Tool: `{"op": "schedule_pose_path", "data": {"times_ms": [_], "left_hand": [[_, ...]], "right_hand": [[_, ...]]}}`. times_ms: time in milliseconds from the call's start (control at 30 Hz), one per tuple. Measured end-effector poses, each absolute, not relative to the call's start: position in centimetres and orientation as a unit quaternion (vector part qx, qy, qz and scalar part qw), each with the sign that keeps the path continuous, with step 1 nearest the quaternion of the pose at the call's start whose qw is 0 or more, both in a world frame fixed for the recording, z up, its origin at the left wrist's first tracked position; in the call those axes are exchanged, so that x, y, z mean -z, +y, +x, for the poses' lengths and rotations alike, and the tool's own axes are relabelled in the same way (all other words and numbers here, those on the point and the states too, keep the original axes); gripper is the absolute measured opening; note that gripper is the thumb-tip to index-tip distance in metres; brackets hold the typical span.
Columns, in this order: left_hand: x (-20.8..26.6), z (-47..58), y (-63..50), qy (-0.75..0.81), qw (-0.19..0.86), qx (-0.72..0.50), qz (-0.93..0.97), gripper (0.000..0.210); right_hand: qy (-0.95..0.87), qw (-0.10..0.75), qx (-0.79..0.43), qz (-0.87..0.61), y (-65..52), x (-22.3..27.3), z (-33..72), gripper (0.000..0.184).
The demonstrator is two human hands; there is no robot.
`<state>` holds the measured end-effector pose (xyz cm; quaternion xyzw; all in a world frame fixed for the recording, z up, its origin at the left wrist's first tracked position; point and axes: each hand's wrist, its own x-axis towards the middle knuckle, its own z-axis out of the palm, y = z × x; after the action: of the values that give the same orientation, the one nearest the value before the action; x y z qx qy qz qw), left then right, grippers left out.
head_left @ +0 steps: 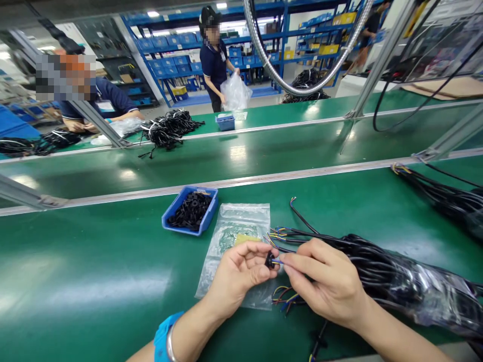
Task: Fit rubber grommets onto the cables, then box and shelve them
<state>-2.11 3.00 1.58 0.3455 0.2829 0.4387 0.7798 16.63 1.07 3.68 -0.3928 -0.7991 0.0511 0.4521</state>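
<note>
My left hand point(239, 271) pinches a small black ring-like part point(269, 259) between thumb and fingers. Close against it, my right hand point(328, 281) grips the thin coloured wires point(277, 262) of a cable, which meet the black part; whether they pass through it I cannot tell. Beneath my left hand lies a clear zip bag point(245, 213) with something yellow point(247, 239) in or under it. Behind and right of my right hand stretches a bundle of black cables point(372, 259), its stripped coloured ends pointing left and its right part wrapped in clear film.
A blue bin point(165, 222) of black parts point(191, 210) stands beyond the bag. More black cables point(433, 193) lie at right. Metal rails cross the green bench point(94, 251). Across it are another cable pile point(169, 128), a small blue bin point(225, 123) and two co-workers.
</note>
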Motion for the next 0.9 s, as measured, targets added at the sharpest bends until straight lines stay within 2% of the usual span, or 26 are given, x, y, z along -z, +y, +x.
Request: {"op": "schedule_pose_path", "data": {"times_ms": [233, 400, 533, 900], "left_hand": [[-1.5, -1.4, 2.5, 0.329, 0.756, -0.438, 0.359, 0.033], [-1.6, -1.0, 2.5, 0.331, 0.752, -0.458, 0.340, 0.035], [-1.1, -0.2, 2.6, 0.352, 0.753, -0.465, 0.306, 0.037], [-1.5, 2.8, 2.4, 0.364, 0.793, -0.437, 0.217, 0.038]], "right_hand": [[-0.821, 0.425, -0.060, -0.376, 1.0, -3.3, 16.8, 0.015], [-0.815, 0.395, -0.053, -0.420, 0.6, -3.4, 18.3, 0.024], [-0.806, 0.364, -0.071, -0.461, 0.4, -3.1, 19.5, 0.010], [-0.816, 0.403, -0.085, -0.404, 0.6, -2.3, 19.6, 0.013]]}}
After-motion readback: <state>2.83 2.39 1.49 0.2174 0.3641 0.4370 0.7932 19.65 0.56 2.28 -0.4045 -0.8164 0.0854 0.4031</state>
